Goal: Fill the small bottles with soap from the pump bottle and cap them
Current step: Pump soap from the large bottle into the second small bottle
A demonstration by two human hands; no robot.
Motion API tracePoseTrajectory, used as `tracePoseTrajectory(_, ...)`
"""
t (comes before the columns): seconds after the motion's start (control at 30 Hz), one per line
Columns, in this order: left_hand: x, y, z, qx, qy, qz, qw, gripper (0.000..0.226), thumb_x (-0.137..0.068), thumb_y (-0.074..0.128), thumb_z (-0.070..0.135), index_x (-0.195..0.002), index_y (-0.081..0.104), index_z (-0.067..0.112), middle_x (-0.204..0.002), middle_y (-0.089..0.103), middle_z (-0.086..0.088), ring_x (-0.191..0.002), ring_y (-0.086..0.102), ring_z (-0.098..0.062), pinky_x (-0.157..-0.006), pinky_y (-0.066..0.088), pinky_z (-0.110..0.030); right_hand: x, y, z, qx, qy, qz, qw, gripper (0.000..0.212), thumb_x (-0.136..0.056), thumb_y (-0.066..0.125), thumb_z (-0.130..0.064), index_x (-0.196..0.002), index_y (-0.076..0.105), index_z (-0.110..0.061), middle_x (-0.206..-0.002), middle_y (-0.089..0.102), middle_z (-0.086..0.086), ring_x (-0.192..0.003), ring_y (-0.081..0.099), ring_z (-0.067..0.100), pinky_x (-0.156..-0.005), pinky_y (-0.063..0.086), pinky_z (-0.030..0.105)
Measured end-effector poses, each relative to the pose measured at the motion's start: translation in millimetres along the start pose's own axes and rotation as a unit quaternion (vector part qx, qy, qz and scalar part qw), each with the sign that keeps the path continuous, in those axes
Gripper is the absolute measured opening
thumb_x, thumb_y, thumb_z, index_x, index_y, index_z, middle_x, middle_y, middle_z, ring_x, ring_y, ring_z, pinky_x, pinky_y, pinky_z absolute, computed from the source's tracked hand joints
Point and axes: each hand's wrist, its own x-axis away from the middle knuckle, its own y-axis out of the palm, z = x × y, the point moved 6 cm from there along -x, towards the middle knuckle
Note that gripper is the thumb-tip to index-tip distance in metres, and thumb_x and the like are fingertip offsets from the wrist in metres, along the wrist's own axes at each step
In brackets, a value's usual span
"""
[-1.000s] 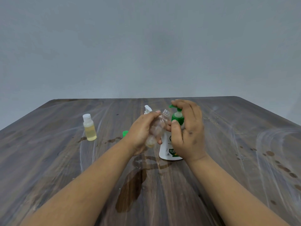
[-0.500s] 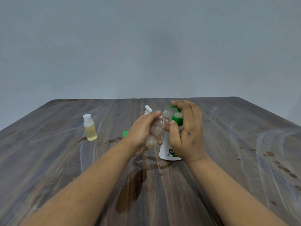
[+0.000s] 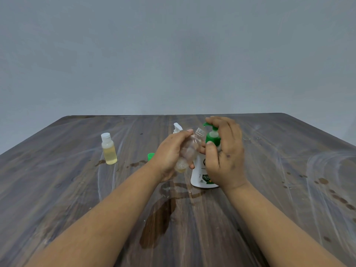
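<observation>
My left hand (image 3: 169, 155) grips a small clear bottle (image 3: 189, 149), tilted with its open neck pointing up right toward the green spout of the pump bottle (image 3: 201, 170). A little pale soap lies at the clear bottle's base. My right hand (image 3: 224, 151) wraps the white pump bottle from the right, its fingers resting on top of the green pump head (image 3: 212, 134). A capped small bottle (image 3: 108, 149) with yellow soap stands at the left. A green cap (image 3: 150, 156) lies on the table just left of my left hand.
A white spray top (image 3: 177, 128) shows behind my left hand. The dark wooden table (image 3: 289, 180) carries a wet patch (image 3: 159, 218) in front of the pump bottle and small brown drops at the right. A grey wall rises behind.
Almost nothing moved. My right hand's fingers shifted slightly on the pump head, and the tilted clear bottle stays at the spout.
</observation>
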Motion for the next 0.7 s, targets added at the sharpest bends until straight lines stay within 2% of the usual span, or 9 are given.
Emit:
tracePoseTrajectory(0.2,1.7,1.5,1.1,-0.006,-0.002,-0.006,1.000,0.043,-0.105,0.032,0.023,-0.086,0.062,0.000,-0.062,0.069,-0.003,-0.043,0.056,-0.012,-0.045,0.042,-0.025,-1.8,0.7,-1.7,0.006,-0.006,0.004,1.000,0.035,-0.075,0.041,-0.008,-0.099,0.065,0.000,-0.100,0.060,0.006,-0.095,0.054,0.023,-0.083,0.041,0.016)
tracePoseTrajectory(0.43,0.7,0.3,0.1,-0.004,-0.002,-0.006,1.000,0.044,-0.105,0.032,0.024,-0.084,0.064,0.002,-0.070,0.071,-0.005,-0.047,0.058,-0.012,-0.046,0.042,-0.028,1.8,0.5,-0.3,0.017,-0.015,-0.007,1.000,0.044,-0.076,0.044,-0.012,-0.113,0.062,0.004,-0.114,0.058,0.011,-0.108,0.050,0.021,-0.095,0.036,0.015)
tracePoseTrajectory(0.53,-1.1,-1.8,-1.8,-0.005,-0.004,-0.004,1.000,0.044,-0.105,0.034,0.025,-0.086,0.066,0.001,-0.076,0.072,-0.008,-0.048,0.059,-0.012,-0.047,0.042,-0.029,0.4,1.3,-0.6,0.017,-0.015,-0.006,1.000,0.041,-0.077,0.042,-0.012,-0.109,0.064,0.003,-0.111,0.060,0.010,-0.105,0.052,0.022,-0.093,0.038,0.016)
tracePoseTrajectory(0.7,-1.6,-2.8,-3.3,-0.002,-0.002,-0.003,1.000,0.042,-0.105,0.035,0.025,-0.086,0.065,0.002,-0.074,0.071,-0.008,-0.047,0.058,-0.012,-0.046,0.043,-0.028,-0.3,1.5,0.2,0.013,-0.012,0.001,1.000,0.035,-0.075,0.042,-0.008,-0.101,0.065,0.002,-0.103,0.060,0.008,-0.098,0.053,0.021,-0.088,0.038,0.014)
